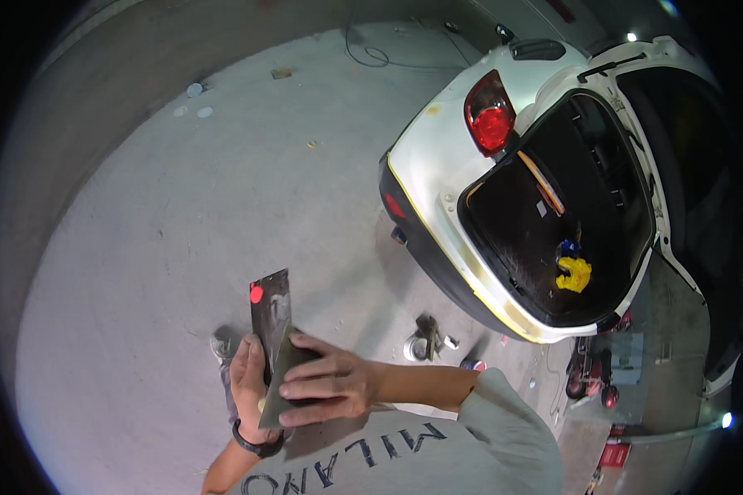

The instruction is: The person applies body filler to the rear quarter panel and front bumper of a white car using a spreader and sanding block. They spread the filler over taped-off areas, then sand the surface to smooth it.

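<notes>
1. Head view, taking the white car (437, 157) as landmark: stands with hatch raised and boot open, red tail lamp (489, 124) on its rear corner, dark bumper below.
2. Concrete floor (182, 247): spreads wide to the left of the car, bare but for small scraps and a loop of cable beyond the roof end.
3. Boot cavity (570, 206): dark inside, with a yellow rag (575, 274) and something blue just beside it near the sill.
4. Red trolley jack (590, 375): on the floor below the car's rear sill, near a grey box.
5. Flat dark panel (272, 309) with a red dot at its top corner: held up left of the car's bumper, well apart from it.
6. Greenish sanding sheet (281, 375): laid against the lower part of the panel.
7. Right hand (332, 384): fingers spread and pressed down flat on the sheet.
8. Left hand (248, 379): closed about the panel's lower edge from behind, dark band on the wrist.
9. Small tins and tools (425, 342): on the floor under the bumper.
10. Progress, as a judgement: rubbing looks in hand; panel surface looks patchy, so likely unfinished, and nothing yet fitted to the car.
</notes>
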`<state>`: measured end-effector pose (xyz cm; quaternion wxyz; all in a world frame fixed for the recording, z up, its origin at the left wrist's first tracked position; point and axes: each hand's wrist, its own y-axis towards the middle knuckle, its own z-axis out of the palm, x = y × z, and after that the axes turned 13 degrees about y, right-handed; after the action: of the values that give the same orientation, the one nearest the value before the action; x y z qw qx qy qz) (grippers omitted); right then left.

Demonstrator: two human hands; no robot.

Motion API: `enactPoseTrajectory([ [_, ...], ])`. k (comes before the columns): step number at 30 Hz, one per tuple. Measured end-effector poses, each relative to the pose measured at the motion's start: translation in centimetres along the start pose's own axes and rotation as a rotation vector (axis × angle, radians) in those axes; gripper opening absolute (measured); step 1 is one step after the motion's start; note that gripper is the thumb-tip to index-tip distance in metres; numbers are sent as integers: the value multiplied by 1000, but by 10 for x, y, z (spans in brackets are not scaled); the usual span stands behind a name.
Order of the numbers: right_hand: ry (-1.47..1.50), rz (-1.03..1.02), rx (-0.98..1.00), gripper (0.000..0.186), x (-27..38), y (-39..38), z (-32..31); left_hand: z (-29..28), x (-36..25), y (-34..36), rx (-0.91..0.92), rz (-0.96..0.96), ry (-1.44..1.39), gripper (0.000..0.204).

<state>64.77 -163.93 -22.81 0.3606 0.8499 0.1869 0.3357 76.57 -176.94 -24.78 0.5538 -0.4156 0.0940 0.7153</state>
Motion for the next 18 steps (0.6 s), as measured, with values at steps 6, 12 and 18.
enactPoseTrajectory([
  [6, -279, 322, -73, 28, -112, 59, -53, -8, -114, 142, 169, -161, 157, 33],
  [12, -571, 577, -138, 33, -269, 66, -117, -12, -159, 336, 290, -239, 314, 39],
  [18, 844, 443, -1531, 56, -461, 112, -171, 47, -199, 519, 419, -143, 603, 35],
])
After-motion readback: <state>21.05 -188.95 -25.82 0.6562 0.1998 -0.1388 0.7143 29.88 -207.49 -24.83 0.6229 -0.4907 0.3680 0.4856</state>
